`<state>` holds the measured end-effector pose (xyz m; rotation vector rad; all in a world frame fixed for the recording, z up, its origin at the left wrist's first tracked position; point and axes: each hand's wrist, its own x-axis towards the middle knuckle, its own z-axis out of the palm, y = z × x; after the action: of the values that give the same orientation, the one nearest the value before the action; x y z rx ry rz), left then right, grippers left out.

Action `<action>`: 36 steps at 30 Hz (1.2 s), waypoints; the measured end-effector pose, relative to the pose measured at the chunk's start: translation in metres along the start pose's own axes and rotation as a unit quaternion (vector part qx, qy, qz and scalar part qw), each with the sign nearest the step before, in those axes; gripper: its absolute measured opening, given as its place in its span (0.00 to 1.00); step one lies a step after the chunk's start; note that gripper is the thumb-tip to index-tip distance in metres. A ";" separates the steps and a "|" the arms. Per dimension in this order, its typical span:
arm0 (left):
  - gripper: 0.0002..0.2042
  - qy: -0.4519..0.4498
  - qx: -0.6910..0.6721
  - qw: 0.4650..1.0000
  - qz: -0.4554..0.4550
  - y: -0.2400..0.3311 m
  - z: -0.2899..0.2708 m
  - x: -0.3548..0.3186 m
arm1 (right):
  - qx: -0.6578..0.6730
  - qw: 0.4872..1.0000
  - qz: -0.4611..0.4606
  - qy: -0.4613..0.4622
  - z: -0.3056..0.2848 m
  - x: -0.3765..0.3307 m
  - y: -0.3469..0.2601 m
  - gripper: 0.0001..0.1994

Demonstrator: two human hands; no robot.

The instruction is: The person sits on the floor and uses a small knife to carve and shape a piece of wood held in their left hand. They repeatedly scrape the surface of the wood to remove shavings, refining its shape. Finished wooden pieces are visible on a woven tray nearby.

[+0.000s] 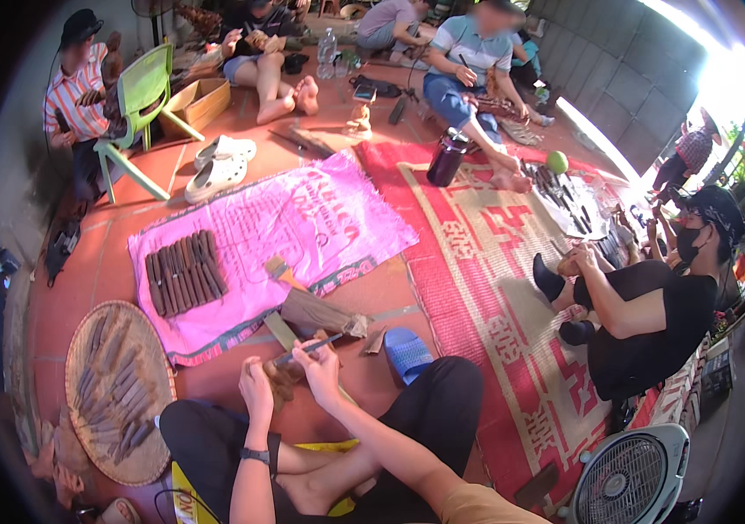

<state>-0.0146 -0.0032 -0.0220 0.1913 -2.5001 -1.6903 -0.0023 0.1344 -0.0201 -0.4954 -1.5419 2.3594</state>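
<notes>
I sit cross-legged with both hands close together above my lap. My left hand (256, 389) is closed round a small brown carved-looking piece (281, 381), mostly hidden by the fingers. In my right hand (318, 367) is a slim dark stick-like tool (307, 348), pinched and slanting across the piece; its exact kind does not show. Just beyond the hands lie a pale flat wooden strip (281, 334), a brown bundle of cloth or wood (313, 313) and a flat brush (283, 272).
A pink sack (259, 223) bears rows of dark sticks (185, 272). At left, a round woven tray (84, 367) holds several sticks. A blue slipper (408, 353), red mat (486, 288), fan (630, 480) and black flask (448, 157) stand around. Other people sit nearby, one (652, 323) at right.
</notes>
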 end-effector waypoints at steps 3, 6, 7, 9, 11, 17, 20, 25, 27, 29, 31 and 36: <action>0.17 -0.011 -0.001 1.000 -0.015 0.006 0.000 0.000 | -0.040 0.999 -0.011 -0.012 -0.001 0.002 0.006 0.04; 0.17 -0.005 -0.001 1.000 -0.010 0.005 -0.004 0.000 | -0.132 0.991 -0.021 -0.019 -0.002 0.002 -0.001 0.04; 0.17 -0.002 0.002 1.000 -0.008 0.004 -0.005 -0.001 | -0.127 0.992 -0.023 -0.017 0.000 0.000 -0.001 0.04; 0.17 0.003 0.006 1.000 -0.006 0.001 -0.007 -0.004 | -0.059 0.998 -0.019 -0.012 0.004 -0.004 0.001 0.04; 0.17 0.000 0.002 1.000 -0.012 0.001 -0.007 -0.002 | -0.039 0.999 -0.002 -0.021 0.003 -0.002 0.004 0.04; 0.18 -0.008 0.007 1.000 -0.024 0.009 -0.006 -0.002 | 0.000 0.999 0.018 -0.031 0.000 0.001 0.010 0.04; 0.18 -0.008 0.002 1.000 -0.020 0.004 -0.007 -0.002 | 0.010 0.999 0.021 -0.030 0.001 0.000 0.011 0.04; 0.18 -0.005 0.004 1.000 -0.022 0.009 -0.007 -0.003 | -0.004 1.000 0.011 -0.027 0.001 0.001 0.012 0.06; 0.19 -0.004 0.004 1.000 -0.017 0.009 -0.006 -0.004 | -0.005 0.999 0.015 -0.034 0.000 0.001 0.013 0.05; 0.18 -0.003 0.007 1.000 -0.020 0.010 -0.006 -0.003 | -0.027 0.999 -0.001 -0.032 -0.001 0.002 0.014 0.05; 0.18 -0.003 0.007 1.000 -0.021 0.009 -0.006 -0.002 | -0.057 0.998 -0.018 -0.032 -0.002 0.003 0.014 0.05; 0.18 -0.003 0.013 0.999 -0.044 0.011 -0.006 -0.004 | -0.072 0.997 -0.027 -0.013 -0.002 0.003 0.013 0.04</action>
<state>-0.0105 -0.0037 -0.0097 0.3025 -2.5557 -1.6930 -0.0049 0.1327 -0.0331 -0.4505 -1.7249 2.2341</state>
